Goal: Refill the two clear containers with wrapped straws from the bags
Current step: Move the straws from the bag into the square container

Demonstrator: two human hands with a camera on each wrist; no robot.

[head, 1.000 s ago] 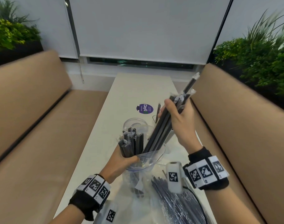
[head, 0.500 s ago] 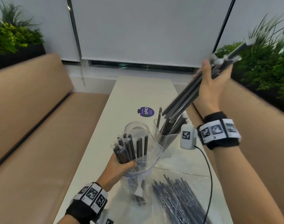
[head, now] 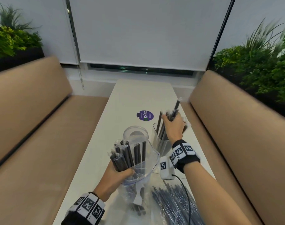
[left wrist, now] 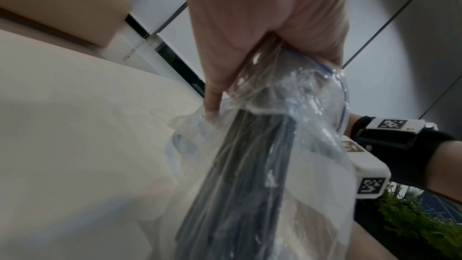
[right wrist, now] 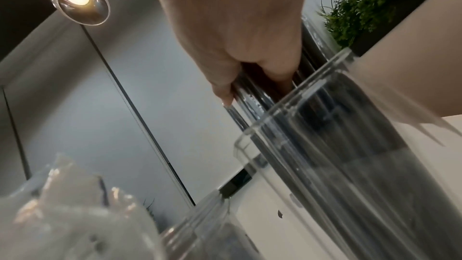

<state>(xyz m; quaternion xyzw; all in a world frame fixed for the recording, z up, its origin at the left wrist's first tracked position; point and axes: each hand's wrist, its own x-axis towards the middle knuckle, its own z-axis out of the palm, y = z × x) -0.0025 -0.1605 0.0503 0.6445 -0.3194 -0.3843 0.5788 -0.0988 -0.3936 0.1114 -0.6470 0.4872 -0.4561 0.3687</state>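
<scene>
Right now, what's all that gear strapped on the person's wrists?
Both forearms are bare. Each wrist wears a black band ringed with white tiles printed with black square-pattern codes. A small white box with its own code tile hangs at the right wrist, trailing a thin black cable. The hands wear no gloves.

Head cam looked forward and down along the table point(head: 135, 98), benches at 9 and 3 o'clock. Left wrist cam sat close under the left hand point(left wrist: 270, 27), aimed up along the bag point(left wrist: 250, 165). Right wrist cam looked up past the right hand point(right wrist: 237, 33) into the square container point(right wrist: 325, 145) (also in head view, 1 o'clock).
</scene>
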